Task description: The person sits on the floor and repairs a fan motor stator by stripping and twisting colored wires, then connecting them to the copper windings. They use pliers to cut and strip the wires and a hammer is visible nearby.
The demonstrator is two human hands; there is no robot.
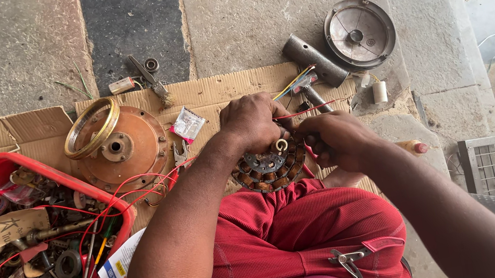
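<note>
Head view, both hands on a fan motor winding (269, 170).
Left hand (252, 121) covers its top edge, right hand (336, 141) curls around something red, can't tell what; fingertips hidden.

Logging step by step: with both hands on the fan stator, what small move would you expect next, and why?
Probably a short pull or trim of the red wire. The left hand steadies the round wound stator on the lap, and the right hand works what looks like a red-handled tool at its rim, where that wire leads in. The tool's tip is hidden, so this is a guess.
</note>
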